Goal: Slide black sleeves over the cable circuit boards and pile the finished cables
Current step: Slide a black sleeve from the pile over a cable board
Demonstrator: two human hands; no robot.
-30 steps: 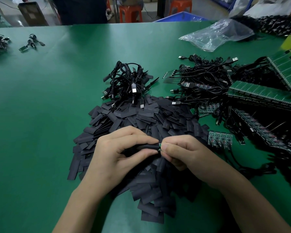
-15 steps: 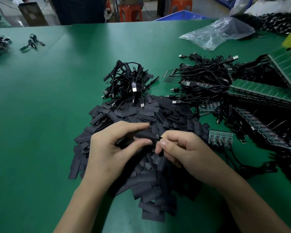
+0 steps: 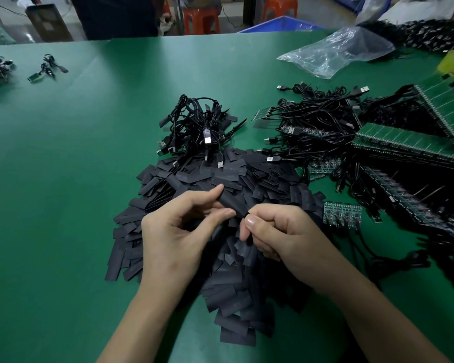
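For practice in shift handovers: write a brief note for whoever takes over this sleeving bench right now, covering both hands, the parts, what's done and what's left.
Left hand pinches a black sleeve; right hand pinches its other end.
Loose sleeves heaped beneath.
Done: sleeved cables piled behind.
Left: seat this one, pile it, then the bare-board cables at right.
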